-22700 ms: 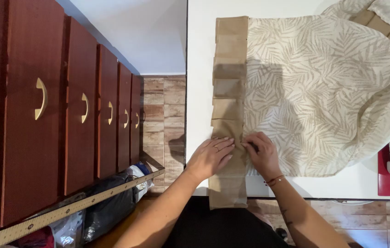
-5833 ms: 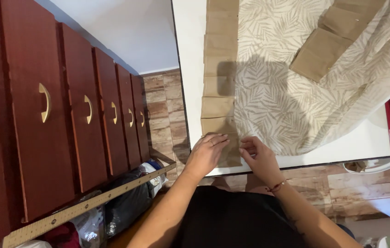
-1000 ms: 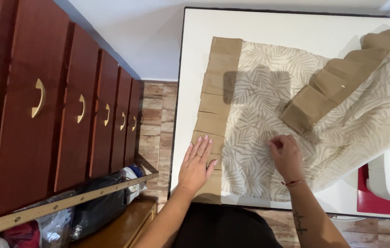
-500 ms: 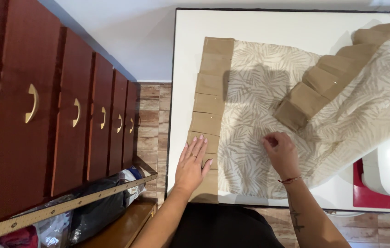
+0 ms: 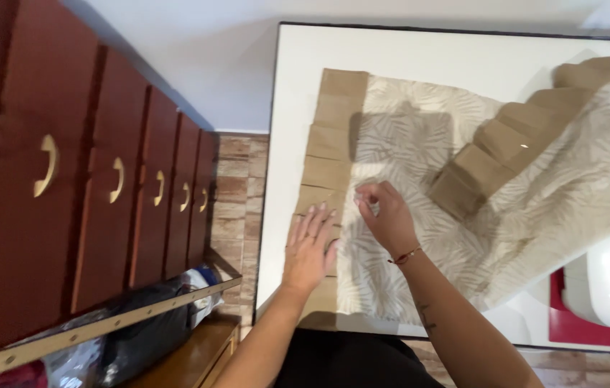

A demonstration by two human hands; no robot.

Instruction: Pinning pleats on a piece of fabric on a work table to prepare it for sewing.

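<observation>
Right hand (image 5: 389, 219) pinches the leaf-print fabric (image 5: 420, 172) with narrow fingertips, just beside the tan pleated band (image 5: 326, 154). Left hand (image 5: 310, 248) lies flat and open on that band, left of the pinch. Fabric rests on white table (image 5: 420, 57); wooden drawers (image 5: 104, 194) far left, closed.

no packages, labels, signs, screens

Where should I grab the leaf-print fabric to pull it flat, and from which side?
Probably the folded-over edge of the leaf-print fabric with its tan pleated band, from the right. That flap lies doubled back and raised over the flat part, so its edge is free to pinch. The left hand presses the tan strip flat.
</observation>
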